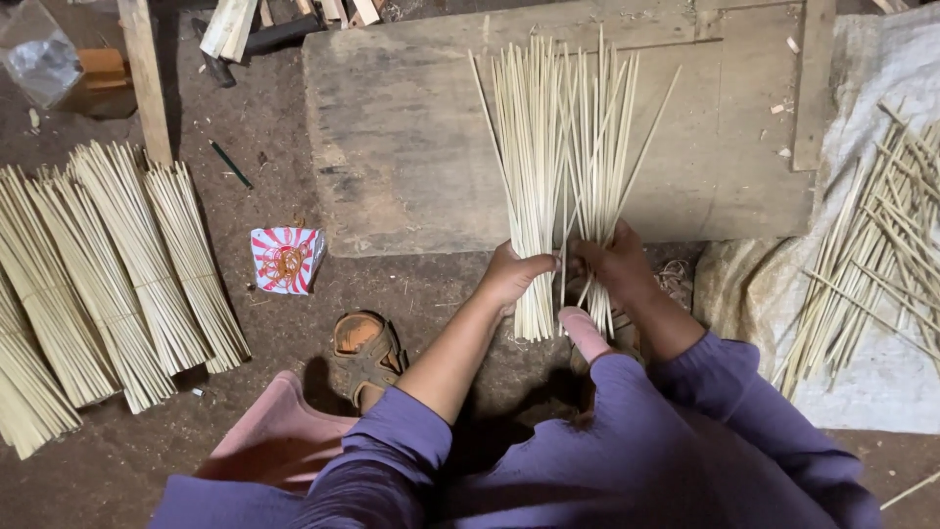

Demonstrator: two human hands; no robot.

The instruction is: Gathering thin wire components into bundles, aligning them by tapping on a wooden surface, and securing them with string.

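Stick bundle stands fanned on wooden surface, lower ends in your grip. Left hand wraps one half, right hand other half; fingers of both closed around sticks. Top splayed, few strays leaning out: risk they slip, scatter onto dirt floor. Tied bundles lie well apart, left.

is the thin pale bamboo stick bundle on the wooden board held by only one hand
No, both the left hand and the right hand grip the thin pale bamboo stick bundle at its lower end, over the wooden board.
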